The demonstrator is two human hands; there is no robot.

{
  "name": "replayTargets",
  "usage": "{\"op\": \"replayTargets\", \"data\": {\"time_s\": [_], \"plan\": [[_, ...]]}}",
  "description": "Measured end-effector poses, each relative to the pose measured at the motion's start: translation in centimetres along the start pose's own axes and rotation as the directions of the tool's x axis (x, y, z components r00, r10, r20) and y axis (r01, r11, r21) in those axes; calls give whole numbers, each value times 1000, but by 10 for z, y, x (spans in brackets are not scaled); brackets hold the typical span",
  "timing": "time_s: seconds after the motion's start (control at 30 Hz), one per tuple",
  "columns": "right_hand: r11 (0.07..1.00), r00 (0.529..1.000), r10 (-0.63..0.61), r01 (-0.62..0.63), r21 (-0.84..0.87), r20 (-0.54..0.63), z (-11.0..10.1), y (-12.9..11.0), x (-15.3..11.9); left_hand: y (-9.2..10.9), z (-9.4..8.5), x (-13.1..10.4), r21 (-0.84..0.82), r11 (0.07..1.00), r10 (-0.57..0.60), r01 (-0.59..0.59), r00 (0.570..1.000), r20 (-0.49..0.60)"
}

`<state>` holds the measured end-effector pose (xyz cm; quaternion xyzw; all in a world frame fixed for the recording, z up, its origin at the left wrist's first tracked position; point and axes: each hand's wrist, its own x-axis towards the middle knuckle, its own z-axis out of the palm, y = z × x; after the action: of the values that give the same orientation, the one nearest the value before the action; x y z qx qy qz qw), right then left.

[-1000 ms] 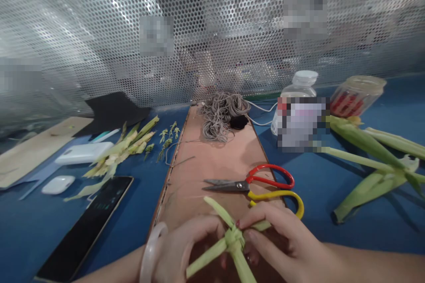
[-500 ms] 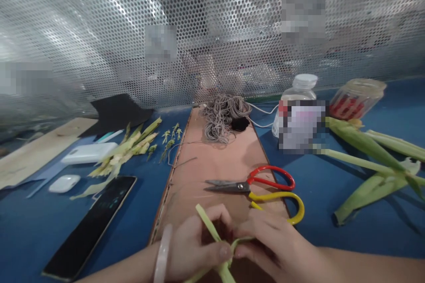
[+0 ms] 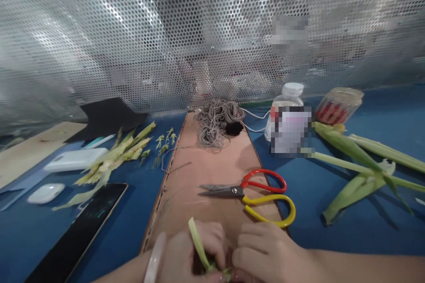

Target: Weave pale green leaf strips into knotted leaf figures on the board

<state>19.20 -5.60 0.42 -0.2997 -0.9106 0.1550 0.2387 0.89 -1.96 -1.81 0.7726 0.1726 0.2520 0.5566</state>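
Note:
A pale green strip of corn husk (image 3: pixel 198 241) sticks up out of my left hand (image 3: pixel 186 252), whose fingers are closed around it. A pale band circles that wrist. My right hand (image 3: pixel 265 250) is pressed up against the left, its fingers curled in and pinching the husk near the bottom edge of the view. The lower part of the husk is hidden by the fingers and cut off by the frame. Just beyond my hands lie scissors (image 3: pixel 237 191) with one red and one yellow handle, on a strip of brown cardboard (image 3: pixel 212 168).
Tangled grey cord (image 3: pixel 217 119) sits at the cardboard's far end. To the right are a bottle (image 3: pixel 292 90), a tilted jar (image 3: pixel 338 106) and green husks (image 3: pixel 355 190). On the left lie a phone (image 3: pixel 83 230), a white case (image 3: pixel 46 193) and dry husks (image 3: pixel 116 154). Perforated metal (image 3: pixel 212 31) stands behind.
Both hands have sunk lower in the view and sit closer together around the husk, and less of its lower part shows. The whole scene has shifted slightly down and left.

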Motion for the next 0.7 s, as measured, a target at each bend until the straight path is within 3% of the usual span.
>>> {"op": "replayTargets", "data": {"time_s": [0.17,0.33,0.5,0.57,0.6,0.67,0.7], "plan": [[999,1000,-6,7,-39,21,0,1,-3,-1,1,2,-61,996,61,-62,998,-19],[999,1000,-5,6,-54,12,-8,-2,1,4,3,5,-140,990,15,-16,1000,-9],[992,962,-79,101,-69,263,-34,11,0,-10,12,-7,-14,1000,-17,16,997,-80],[987,987,35,-10,-159,157,-51,28,-10,-14,13,-11,24,1000,-15,17,997,-75],[963,980,176,-153,-223,90,-61,39,-18,-15,12,-11,30,999,-10,12,998,-67],[823,893,426,-449,-346,-146,-80,64,-34,-13,10,-11,33,999,-2,3,999,-36],[726,821,512,-571,-384,-253,-89,76,-41,-12,9,-10,34,999,1,0,1000,-21]]}}
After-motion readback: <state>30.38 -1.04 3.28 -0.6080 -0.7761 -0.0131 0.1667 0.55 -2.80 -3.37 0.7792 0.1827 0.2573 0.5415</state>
